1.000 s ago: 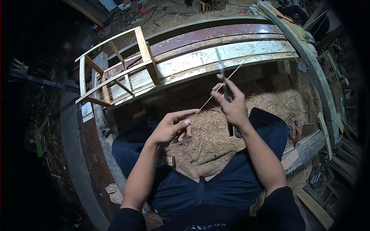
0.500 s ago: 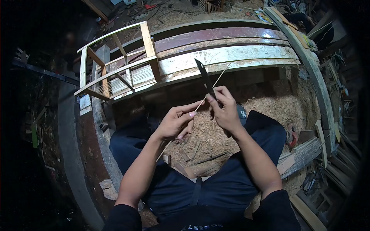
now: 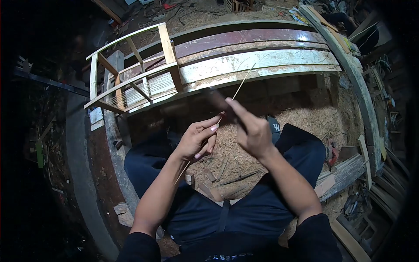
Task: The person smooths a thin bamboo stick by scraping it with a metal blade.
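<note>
My left hand (image 3: 198,139) is closed in a pinch on a thin pale wooden stick (image 3: 245,81). One end of the stick slants up towards the bench, and the other passes below the hand along my forearm. My right hand (image 3: 255,133) is wrapped round a dark knife (image 3: 216,98), its blade smeared by motion and pointing up and left. The index finger of that hand lies along the stick, just beyond my left fingertips. The knife's handle is hidden by my fingers.
A wooden frame (image 3: 131,72) with slats and thin rods stands on the left of a plank bench (image 3: 262,59). A long beam (image 3: 355,83) runs along the right. Shavings (image 3: 227,150) and wood scraps cover the ground between my legs.
The knife has swung left and lower, and its blade is now blurred. My right hand has turned and shifted slightly down. My left hand stays nearly in place with the stick.
</note>
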Demonstrator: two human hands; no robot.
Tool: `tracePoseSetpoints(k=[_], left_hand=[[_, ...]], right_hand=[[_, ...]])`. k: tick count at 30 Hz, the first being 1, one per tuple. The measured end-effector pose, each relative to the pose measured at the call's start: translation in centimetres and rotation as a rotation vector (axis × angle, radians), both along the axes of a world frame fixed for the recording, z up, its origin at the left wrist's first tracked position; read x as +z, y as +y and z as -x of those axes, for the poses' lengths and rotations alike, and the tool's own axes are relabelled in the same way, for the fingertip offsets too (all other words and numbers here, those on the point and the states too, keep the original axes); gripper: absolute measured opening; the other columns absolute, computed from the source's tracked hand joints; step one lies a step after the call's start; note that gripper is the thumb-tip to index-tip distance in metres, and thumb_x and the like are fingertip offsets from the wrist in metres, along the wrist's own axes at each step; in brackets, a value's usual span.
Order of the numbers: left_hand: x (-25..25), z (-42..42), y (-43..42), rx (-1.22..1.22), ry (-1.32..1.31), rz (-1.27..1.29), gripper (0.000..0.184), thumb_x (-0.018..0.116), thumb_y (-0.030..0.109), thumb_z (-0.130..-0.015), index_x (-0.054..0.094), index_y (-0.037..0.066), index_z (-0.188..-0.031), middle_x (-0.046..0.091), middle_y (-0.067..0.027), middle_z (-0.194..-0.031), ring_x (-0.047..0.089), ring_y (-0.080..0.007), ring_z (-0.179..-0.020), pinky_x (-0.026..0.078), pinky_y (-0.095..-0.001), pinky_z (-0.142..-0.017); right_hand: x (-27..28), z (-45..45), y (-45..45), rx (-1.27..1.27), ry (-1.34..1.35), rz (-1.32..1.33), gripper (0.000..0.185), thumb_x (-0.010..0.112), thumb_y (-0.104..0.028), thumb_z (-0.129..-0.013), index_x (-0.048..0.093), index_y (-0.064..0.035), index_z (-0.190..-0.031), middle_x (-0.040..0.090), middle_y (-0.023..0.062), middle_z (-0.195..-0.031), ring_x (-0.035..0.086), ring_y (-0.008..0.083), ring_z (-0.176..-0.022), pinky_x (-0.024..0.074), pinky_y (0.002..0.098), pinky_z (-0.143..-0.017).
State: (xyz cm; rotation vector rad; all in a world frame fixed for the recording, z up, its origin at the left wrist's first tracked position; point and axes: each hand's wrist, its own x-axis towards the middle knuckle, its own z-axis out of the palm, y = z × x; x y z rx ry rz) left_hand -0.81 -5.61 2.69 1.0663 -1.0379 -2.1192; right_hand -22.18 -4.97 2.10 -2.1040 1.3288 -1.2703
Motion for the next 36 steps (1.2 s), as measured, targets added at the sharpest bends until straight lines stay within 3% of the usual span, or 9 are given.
tracePoseSetpoints(k=[7, 11, 12, 14, 20, 26, 28, 29, 36], left_hand=[[-0.8, -0.4, 0.1, 0.006, 0.008, 0.006, 0.042, 0.044, 0.015, -0.106, 0.047, 0.004, -0.146, 0.056, -0.0064, -0.054, 0.035, -0.0057, -0.029, 0.034, -0.0185, -0.036], [0.4, 0.0, 0.2, 0.008, 0.01, -0.025, 0.042, 0.045, 0.015, -0.106, 0.047, 0.002, -0.145, 0.058, -0.0072, -0.056, 0.035, -0.0041, -0.03, 0.028, -0.0185, -0.033], [0.5, 0.2, 0.2, -0.005, 0.023, 0.003, 0.04, 0.045, 0.015, -0.106, 0.049, 0.0, -0.143, 0.058, -0.0073, -0.056, 0.035, -0.0041, -0.03, 0.028, -0.0185, -0.032], [0.3, 0.3, 0.1, 0.007, 0.043, -0.004, 0.04, 0.045, 0.014, -0.105, 0.049, -0.001, -0.143, 0.058, -0.0071, -0.056, 0.035, -0.0043, -0.03, 0.028, -0.0186, -0.032], [0.2, 0.0, 0.2, 0.124, 0.153, -0.107, 0.043, 0.049, 0.012, -0.103, 0.048, 0.0, -0.144, 0.058, -0.0069, -0.056, 0.035, -0.004, -0.029, 0.031, -0.019, -0.032], [0.5, 0.1, 0.2, 0.212, 0.111, -0.214, 0.045, 0.051, 0.01, -0.102, 0.047, 0.001, -0.145, 0.056, -0.0047, -0.054, 0.036, -0.0039, -0.03, 0.032, -0.0185, -0.033], [0.4, 0.0, 0.4, 0.21, 0.119, -0.213, 0.045, 0.052, 0.01, -0.102, 0.048, 0.001, -0.145, 0.057, -0.0049, -0.054, 0.037, -0.0039, -0.03, 0.032, -0.0187, -0.032], [0.3, 0.1, 0.4, 0.2, 0.162, -0.226, 0.044, 0.052, 0.01, -0.101, 0.048, 0.001, -0.144, 0.057, -0.0049, -0.054, 0.037, -0.0037, -0.03, 0.031, -0.0185, -0.032], [-0.2, -0.2, 0.2, 0.228, 0.19, -0.275, 0.042, 0.053, 0.009, -0.101, 0.05, 0.001, -0.143, 0.059, -0.0036, -0.056, 0.037, -0.0026, -0.03, 0.028, -0.017, -0.03]], right_hand=[[-0.6, -0.4, 0.7, 0.061, 0.089, 0.011, 0.068, 0.056, 0.005, -0.079, 0.053, -0.0154, -0.143, 0.067, 0.0152, -0.078, 0.067, 0.0326, -0.062, 0.0547, 0.045, -0.057], [-1.2, 0.5, -1.2, -0.094, 0.037, 0.007, 0.063, 0.061, 0.0, -0.084, 0.051, -0.0163, -0.145, 0.071, 0.0163, -0.084, 0.069, 0.0323, -0.064, 0.0565, 0.0429, -0.056], [-0.7, 0.8, -1.4, -0.092, 0.021, -0.079, 0.059, 0.063, 0.003, -0.084, 0.055, -0.0104, -0.14, 0.071, 0.0216, -0.099, 0.072, 0.0354, -0.079, 0.0581, 0.0416, -0.064], [-0.8, 0.3, -0.6, -0.052, 0.076, -0.003, 0.064, 0.06, 0.0, -0.084, 0.05, -0.0162, -0.145, 0.069, 0.0144, -0.08, 0.068, 0.0322, -0.062, 0.0564, 0.0428, -0.057], [-1.3, 0.3, -1.2, -0.103, 0.004, 0.035, 0.065, 0.06, 0.002, -0.083, 0.052, -0.0163, -0.144, 0.066, 0.0122, -0.076, 0.066, 0.0309, -0.06, 0.0552, 0.0431, -0.056], [-0.7, -0.7, 0.7, 0.037, 0.107, 0.019, 0.061, 0.06, 0.0, -0.085, 0.053, -0.0158, -0.143, 0.069, 0.0154, -0.081, 0.068, 0.0328, -0.063, 0.0553, 0.0434, -0.056], [-0.6, 0.1, -0.2, -0.059, 0.053, -0.063, 0.061, 0.063, 0.005, -0.082, 0.056, -0.0104, -0.14, 0.071, 0.021, -0.104, 0.072, 0.0354, -0.082, 0.0582, 0.0401, -0.067], [-1.9, 0.5, -1.4, -0.131, 0.05, 0.032, 0.063, 0.059, 0.001, -0.085, 0.051, -0.0156, -0.145, 0.068, 0.0145, -0.079, 0.067, 0.0297, -0.059, 0.0553, 0.0427, -0.054], [-1.2, -0.2, 0.0, -0.068, 0.087, 0.041, 0.062, 0.06, 0.0, -0.086, 0.052, -0.0167, -0.144, 0.065, 0.0119, -0.073, 0.066, 0.0301, -0.058, 0.0543, 0.0408, -0.053]])
